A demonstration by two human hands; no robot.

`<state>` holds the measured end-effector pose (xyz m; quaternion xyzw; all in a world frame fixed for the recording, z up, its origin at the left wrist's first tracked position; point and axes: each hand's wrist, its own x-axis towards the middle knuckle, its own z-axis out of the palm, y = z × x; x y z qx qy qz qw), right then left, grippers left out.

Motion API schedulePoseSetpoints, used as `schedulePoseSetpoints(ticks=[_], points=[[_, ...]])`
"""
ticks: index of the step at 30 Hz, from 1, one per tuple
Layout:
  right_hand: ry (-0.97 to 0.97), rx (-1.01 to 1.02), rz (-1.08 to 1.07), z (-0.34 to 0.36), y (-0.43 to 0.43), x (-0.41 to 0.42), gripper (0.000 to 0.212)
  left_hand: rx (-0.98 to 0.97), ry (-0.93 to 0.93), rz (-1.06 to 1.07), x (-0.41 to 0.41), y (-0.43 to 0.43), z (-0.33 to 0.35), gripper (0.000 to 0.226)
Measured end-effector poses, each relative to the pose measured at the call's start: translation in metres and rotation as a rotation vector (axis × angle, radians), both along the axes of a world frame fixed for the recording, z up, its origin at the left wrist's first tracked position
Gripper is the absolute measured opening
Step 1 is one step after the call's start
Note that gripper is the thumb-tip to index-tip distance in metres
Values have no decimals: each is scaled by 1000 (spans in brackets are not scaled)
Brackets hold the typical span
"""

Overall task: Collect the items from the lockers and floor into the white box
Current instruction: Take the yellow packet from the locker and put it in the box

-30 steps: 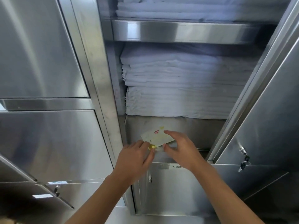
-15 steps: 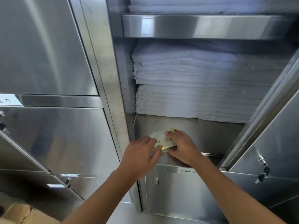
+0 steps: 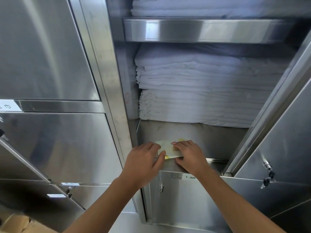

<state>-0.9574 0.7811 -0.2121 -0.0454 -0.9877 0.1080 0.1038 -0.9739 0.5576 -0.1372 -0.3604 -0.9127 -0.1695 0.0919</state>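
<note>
Low in the left corner is a bit of a brown cardboard box [image 3: 16,223]. Above it are shut metal doors [image 3: 42,47], all shiny.

The left hand [image 3: 143,163] reaches up to the front edge of the open locker [image 3: 210,140]. Its fingers are bent, and its thumb and fingers pinch the left end of a small flat packet [image 3: 169,148].

The packet is pale, with a red mark near the top and some yellow at its bottom left corner. It sits at the front lip of the locker floor, between the two hands. Its long side runs from left to right, with the left end a little higher at the top. Its flat printed face looks out toward the person.

The right hand [image 3: 190,157] holds the right end. Its fingers curl over the top and its thumb tucks under the bottom edge.

Behind and above the packet is a tall stack of folded white cloths [image 3: 202,91]. On the right, the locker's door [image 3: 277,148] stands open, and keys [image 3: 268,179] hang from its lock.
</note>
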Motion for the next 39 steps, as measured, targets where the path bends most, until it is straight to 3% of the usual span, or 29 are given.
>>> schedulePoseSetpoints(ticks=[10,20,29,39], points=[[218,-212,-187,44,12,30,13,61,32,-46,1,11,27,55],[472,-538,-227,121,20,45,8,167,159,-45,-14,28,72,40],[602,-544,-207,161,20,59,7,177,214,-67,-7,35,100,40],[676,-556,-185,160,13,71,2,197,246,-110,-3,43,102,49]])
